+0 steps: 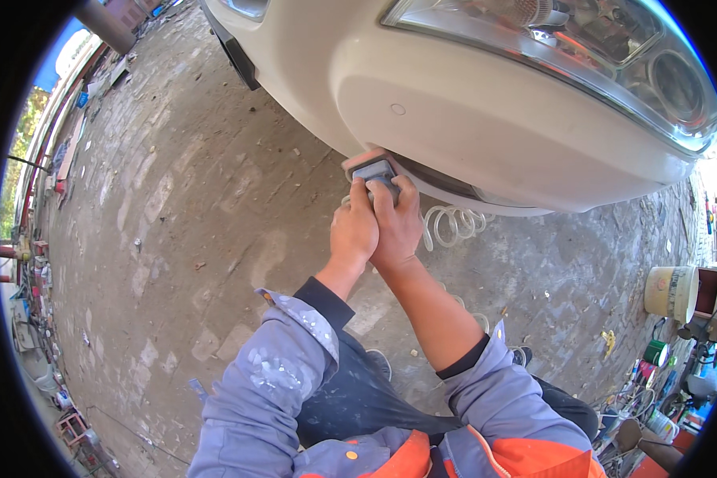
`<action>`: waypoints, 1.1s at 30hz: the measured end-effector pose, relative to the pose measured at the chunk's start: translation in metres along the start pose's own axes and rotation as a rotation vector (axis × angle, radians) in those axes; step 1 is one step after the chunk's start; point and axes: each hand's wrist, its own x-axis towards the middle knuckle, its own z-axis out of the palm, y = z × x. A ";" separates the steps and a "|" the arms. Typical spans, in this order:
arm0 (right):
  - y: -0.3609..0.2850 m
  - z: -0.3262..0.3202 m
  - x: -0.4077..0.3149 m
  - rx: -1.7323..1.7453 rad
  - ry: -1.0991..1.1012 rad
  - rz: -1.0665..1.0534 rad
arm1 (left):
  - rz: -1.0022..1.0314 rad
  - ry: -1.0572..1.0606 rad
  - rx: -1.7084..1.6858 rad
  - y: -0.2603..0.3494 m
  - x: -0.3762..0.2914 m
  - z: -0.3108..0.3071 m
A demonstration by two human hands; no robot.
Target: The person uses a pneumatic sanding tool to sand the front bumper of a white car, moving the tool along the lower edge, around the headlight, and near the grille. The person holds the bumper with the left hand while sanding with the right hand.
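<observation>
Both of my hands grip a grey pneumatic sander [375, 173] with a pinkish pad, at the lower edge of a pale car's front bumper [442, 119]. My left hand [354, 224] is on the sander's near left side, and my right hand [397, 224] wraps its right side with bent fingers. The pad lies at the left end of a dark slot in the bumper; whether it touches the surface is hard to tell. A clear coiled air hose [454, 227] hangs below the bumper, right of my hands. Above the bumper is a headlight [573, 54].
The paved floor [185, 239] is dusty with scattered debris. At the right stand a white bucket [669, 293], a green can [656, 352] and cluttered tools. More clutter lines the left edge, and a thick post [107, 27] rises at the upper left.
</observation>
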 end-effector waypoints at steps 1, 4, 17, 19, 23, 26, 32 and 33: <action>-0.003 0.002 0.001 0.005 0.016 0.006 | -0.001 0.005 -0.019 -0.002 0.002 -0.001; -0.006 0.008 0.005 -0.017 0.058 -0.020 | -0.019 0.019 -0.092 0.003 0.001 -0.008; -0.001 0.009 -0.011 0.014 -0.003 0.087 | -0.050 0.017 0.007 -0.004 0.003 -0.005; 0.004 0.005 -0.017 0.001 -0.037 0.105 | -0.015 -0.009 0.014 -0.007 0.000 0.002; 0.008 0.007 -0.024 -0.016 -0.037 0.120 | -0.041 -0.015 0.032 -0.021 0.009 0.008; 0.001 0.009 -0.016 -0.022 0.011 0.067 | -0.090 0.008 -0.042 -0.013 0.007 0.000; -0.018 0.014 0.005 -0.009 0.134 0.005 | -0.064 0.062 -0.191 0.002 0.007 -0.018; -0.021 0.015 0.004 0.009 0.132 0.028 | -0.064 0.051 -0.205 0.003 0.006 -0.021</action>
